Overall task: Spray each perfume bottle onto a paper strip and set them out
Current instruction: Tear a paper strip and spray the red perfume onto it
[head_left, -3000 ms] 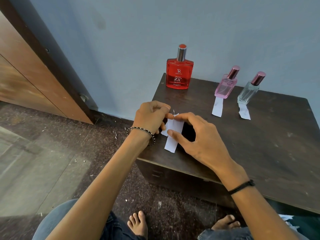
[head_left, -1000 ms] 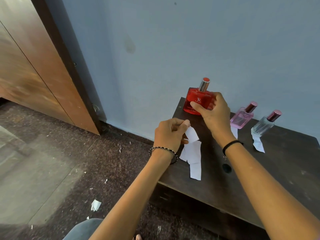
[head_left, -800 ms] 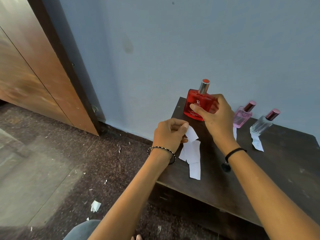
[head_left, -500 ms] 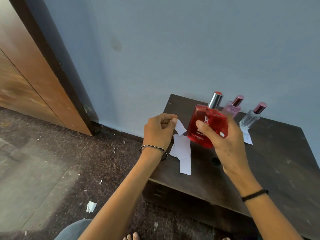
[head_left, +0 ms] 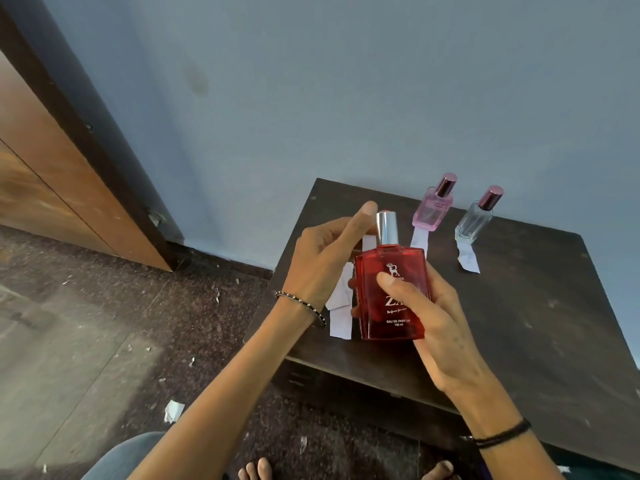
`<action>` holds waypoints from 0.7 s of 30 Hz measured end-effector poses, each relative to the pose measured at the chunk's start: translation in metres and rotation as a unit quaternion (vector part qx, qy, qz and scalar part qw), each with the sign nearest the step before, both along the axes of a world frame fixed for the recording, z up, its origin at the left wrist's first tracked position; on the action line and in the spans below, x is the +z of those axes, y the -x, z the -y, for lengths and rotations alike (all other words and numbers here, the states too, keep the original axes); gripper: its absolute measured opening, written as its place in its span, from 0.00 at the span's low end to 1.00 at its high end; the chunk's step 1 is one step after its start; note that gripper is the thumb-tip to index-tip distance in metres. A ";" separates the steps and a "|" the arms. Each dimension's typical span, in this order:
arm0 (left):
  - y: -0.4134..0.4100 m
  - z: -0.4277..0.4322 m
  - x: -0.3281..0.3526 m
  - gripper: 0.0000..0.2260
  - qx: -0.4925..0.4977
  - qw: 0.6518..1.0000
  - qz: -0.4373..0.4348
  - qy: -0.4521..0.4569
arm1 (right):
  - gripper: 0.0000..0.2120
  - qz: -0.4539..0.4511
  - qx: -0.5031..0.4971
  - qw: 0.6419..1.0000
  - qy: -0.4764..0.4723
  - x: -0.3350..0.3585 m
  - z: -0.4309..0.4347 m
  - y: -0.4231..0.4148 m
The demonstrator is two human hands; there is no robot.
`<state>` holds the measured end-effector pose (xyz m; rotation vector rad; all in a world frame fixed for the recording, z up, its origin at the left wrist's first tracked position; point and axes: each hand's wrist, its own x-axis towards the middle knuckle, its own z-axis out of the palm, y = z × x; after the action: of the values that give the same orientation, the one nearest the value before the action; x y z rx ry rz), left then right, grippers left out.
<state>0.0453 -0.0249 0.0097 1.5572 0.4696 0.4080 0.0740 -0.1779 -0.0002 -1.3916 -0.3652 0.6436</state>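
My right hand [head_left: 429, 317] grips a square red perfume bottle [head_left: 388, 306] upright above the front left of the dark wooden table [head_left: 540, 327]. My left hand [head_left: 325, 261] is at the bottle's silver cap [head_left: 386, 226], thumb raised beside it, and pinches white paper strips [head_left: 341, 306] that hang down behind the bottle. At the back of the table stand a pink bottle [head_left: 433, 213] and a clear bottle [head_left: 476, 220], each with a paper strip [head_left: 419, 239] [head_left: 467, 259] lying in front of it.
A blue wall rises right behind the table. A wooden door and dark frame [head_left: 86, 140] stand at the left. The speckled floor [head_left: 104, 341] holds scattered paper scraps [head_left: 173, 410]. My bare feet [head_left: 256, 471] are below the table's front edge.
My right hand lifted the red bottle off the back of the table and brought it close. My left hand, still pinching the paper, moved up to the bottle's cap.
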 end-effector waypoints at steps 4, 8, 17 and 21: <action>0.001 0.001 0.004 0.16 -0.034 0.999 0.010 -0.029 | 0.15 0.012 0.022 1.000 0.005 0.001 0.004 -0.003; 0.002 -0.001 0.005 0.15 -0.053 0.998 0.029 -0.018 | 0.16 0.002 0.047 0.999 -0.005 0.002 0.004 -0.003; -0.004 0.005 -0.002 0.12 0.025 0.997 0.031 -0.060 | 0.15 0.097 0.010 0.993 0.073 -0.007 -0.001 -0.008; -0.005 0.009 -0.002 0.14 0.042 0.996 0.024 -0.080 | 0.27 0.158 -0.013 0.972 0.173 -0.010 -0.002 -0.006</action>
<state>0.0498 -0.0339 0.0073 1.6814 0.4753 0.5574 0.0801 -0.1763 -0.0103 -1.8388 -0.5023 0.4762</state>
